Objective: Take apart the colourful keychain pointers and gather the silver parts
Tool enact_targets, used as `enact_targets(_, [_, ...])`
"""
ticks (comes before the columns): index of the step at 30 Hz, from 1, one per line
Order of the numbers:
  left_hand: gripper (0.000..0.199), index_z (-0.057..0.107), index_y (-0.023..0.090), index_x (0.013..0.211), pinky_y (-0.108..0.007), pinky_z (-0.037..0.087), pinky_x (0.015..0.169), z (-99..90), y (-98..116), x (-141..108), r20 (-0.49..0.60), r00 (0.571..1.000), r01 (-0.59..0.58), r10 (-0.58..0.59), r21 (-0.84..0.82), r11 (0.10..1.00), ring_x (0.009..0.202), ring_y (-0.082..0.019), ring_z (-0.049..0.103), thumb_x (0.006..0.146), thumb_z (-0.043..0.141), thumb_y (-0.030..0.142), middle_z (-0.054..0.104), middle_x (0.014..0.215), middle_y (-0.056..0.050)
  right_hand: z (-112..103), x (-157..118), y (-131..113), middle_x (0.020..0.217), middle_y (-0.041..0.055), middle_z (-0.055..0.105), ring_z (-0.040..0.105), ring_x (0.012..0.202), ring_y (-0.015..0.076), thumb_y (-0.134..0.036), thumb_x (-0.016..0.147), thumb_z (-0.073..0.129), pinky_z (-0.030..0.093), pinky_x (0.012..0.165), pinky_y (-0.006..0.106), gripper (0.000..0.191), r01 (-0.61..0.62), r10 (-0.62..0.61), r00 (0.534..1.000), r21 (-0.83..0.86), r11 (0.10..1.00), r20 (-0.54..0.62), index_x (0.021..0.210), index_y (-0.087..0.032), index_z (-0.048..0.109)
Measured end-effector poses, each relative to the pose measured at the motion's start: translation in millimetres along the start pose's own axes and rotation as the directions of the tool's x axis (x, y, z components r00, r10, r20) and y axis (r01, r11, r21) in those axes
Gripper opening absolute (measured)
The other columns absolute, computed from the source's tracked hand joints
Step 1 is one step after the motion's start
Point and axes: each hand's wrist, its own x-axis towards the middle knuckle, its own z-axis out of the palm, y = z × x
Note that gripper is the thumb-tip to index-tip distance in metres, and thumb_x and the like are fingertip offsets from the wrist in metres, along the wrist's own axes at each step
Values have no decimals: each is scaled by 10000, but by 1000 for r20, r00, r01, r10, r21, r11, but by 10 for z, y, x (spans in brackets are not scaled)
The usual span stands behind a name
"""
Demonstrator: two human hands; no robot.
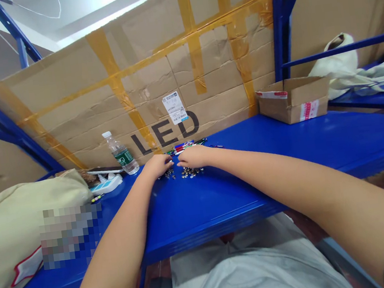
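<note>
Both hands are close together over the blue tabletop point(200, 208). My left hand point(159, 166) has its fingers curled together in a pinch, beside a small cluster of shiny metal pieces point(170, 174). Its fingertips are too small to show what is between them. My right hand point(193, 157) is bent the same way, palm down, above a second pile of small round metal pieces point(190, 172). What its fingers hold, if anything, is hidden. Just behind the hands lie several colourful pens point(183, 146), partly covered by the right hand.
A water bottle point(122, 153) stands left of the hands, near a white power strip point(108, 184) and a phone point(104, 170). A cream bag point(22, 216) fills the left side. An open cardboard box point(292, 101) sits at the right, before a tall cardboard panel point(148, 74).
</note>
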Motion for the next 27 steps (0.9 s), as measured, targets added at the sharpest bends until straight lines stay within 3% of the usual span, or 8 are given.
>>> enact_targets(7, [228,700,214,935,-257,452,688,57,-118,-13,0,995,96,-96,31,995,841,-213,636,785,547,294,717,919,-58,-20,-49,-351,943,140,702,654,823,247,-387,936,395,430,659,299,368,113,-113,993,-9,994,-43,1005,-154,673])
enact_targets(14, [260,698,222,970,-258,473,740,47,-148,-16,29,979,199,-201,42,979,895,-211,644,788,564,350,718,978,-44,3,-88,-491,934,110,694,644,870,238,-451,928,429,412,635,275,361,195,-195,980,4,981,-40,941,-177,664])
enact_targets(23, [267,697,202,933,-284,480,745,31,-169,-33,15,969,247,-248,64,967,883,-230,649,797,555,382,718,960,-71,33,-89,-555,918,105,697,653,890,255,-512,901,462,430,640,278,387,107,-107,993,2,994,-56,1011,-190,647])
enact_targets(27, [272,694,209,956,-275,476,770,2,-217,9,-1,972,232,-234,118,965,935,-232,640,817,506,348,711,1000,-73,26,-54,-512,924,117,699,655,880,251,-524,927,387,436,656,288,438,65,-63,988,11,998,-140,990,-177,646])
